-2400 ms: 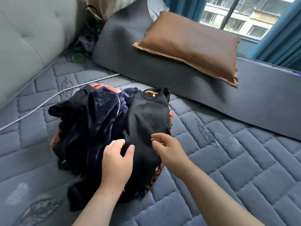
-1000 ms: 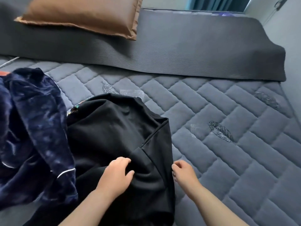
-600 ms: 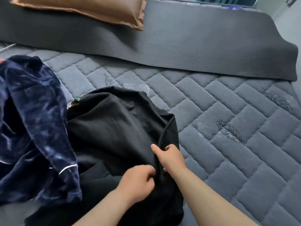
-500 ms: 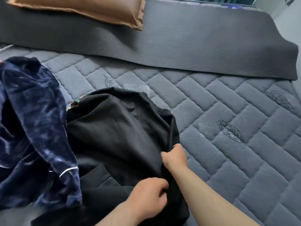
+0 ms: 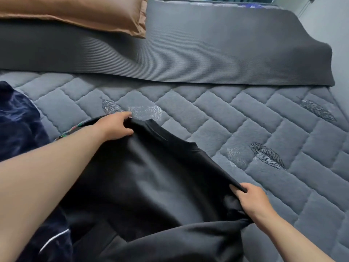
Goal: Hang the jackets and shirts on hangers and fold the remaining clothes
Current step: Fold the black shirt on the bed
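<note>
A black top (image 5: 151,178) lies spread on the quilted grey mattress (image 5: 236,118), its neckline pointing toward the far side. My left hand (image 5: 115,126) grips its far left shoulder edge, thumb and fingers curled round the cloth. My right hand (image 5: 249,199) pinches the near right shoulder, and the stretch of fabric between the two hands is pulled taut. A dark blue velvet garment (image 5: 17,125) with white piping is heaped at the left edge. A strip of multicoloured cloth (image 5: 72,129) peeks out beneath my left forearm.
A dark grey ribbed mat (image 5: 188,53) runs across the far side of the mattress, with a brown pillow (image 5: 85,12) on its left end. A wall borders the right side. Bare quilted mattress shows to the right of the top.
My left hand left the near fold and reached far out to the top's shoulder edge. My right hand slid right along the fabric, and the top is now stretched between both hands.
</note>
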A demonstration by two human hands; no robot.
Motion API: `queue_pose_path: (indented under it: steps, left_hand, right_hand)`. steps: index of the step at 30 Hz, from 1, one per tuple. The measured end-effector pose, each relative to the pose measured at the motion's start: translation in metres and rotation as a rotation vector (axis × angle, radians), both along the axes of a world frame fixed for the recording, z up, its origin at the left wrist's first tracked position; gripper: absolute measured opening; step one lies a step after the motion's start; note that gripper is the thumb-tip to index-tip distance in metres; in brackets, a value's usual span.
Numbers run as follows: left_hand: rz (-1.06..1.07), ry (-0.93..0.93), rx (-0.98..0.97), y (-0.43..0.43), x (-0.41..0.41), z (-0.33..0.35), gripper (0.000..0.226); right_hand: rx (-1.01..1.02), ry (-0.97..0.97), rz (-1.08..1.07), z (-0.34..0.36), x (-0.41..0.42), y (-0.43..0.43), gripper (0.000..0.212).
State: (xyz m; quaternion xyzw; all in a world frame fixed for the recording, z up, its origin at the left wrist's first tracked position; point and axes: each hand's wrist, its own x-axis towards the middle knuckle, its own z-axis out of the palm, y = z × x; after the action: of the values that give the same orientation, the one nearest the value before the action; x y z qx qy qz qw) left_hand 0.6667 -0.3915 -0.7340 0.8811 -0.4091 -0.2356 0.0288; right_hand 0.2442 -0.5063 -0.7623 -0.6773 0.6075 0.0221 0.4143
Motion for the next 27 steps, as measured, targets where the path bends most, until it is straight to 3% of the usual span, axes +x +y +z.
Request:
queue_pose_path:
  steps: [3,5,7,10,12,17,19,22,27]
  left_hand:
    - [-0.035,-0.037,0.092,-0.006,-0.002,-0.011,0.063]
    - [-0.097,-0.1,0.106,-0.008,-0.008,-0.012,0.029]
    - [-0.095,-0.047,0.037,-0.009,-0.011,-0.008,0.006]
    - [-0.037,0.067,-0.1,-0.011,-0.01,0.01,0.013]
    - [-0.002,0.097,-0.18,-0.012,-0.011,0.031,0.019]
    - [0.019,0.113,-0.434,-0.002,-0.018,0.1,0.012]
    - [0.059,0.191,-0.564,0.006,-0.022,0.132,0.006]
    - [0.152,0.351,-0.75,0.021,-0.041,0.183,0.015]
    - [0.359,0.7,-0.974,0.046,-0.088,0.272,0.019]
  right_hand:
    - [0.022,-0.04,0.032,-0.003,0.002,-0.006,0.035]
    - [-0.019,-0.012,0.063,-0.005,0.002,-0.006,0.037]
    - [-0.051,-0.025,0.068,-0.005,0.002,-0.006,0.033]
    - [-0.054,-0.135,-0.013,0.001,0.005,-0.007,0.023]
    - [-0.082,-0.188,-0.071,0.012,0.006,-0.008,0.028]
    - [-0.027,-0.117,-0.02,0.058,0.01,-0.011,0.033]
    - [0.02,-0.135,-0.022,0.087,0.014,-0.011,0.033]
    - [0.069,-0.187,0.077,0.14,0.023,-0.003,0.038]
    - [0.116,-0.215,0.25,0.231,0.031,0.038,0.006]
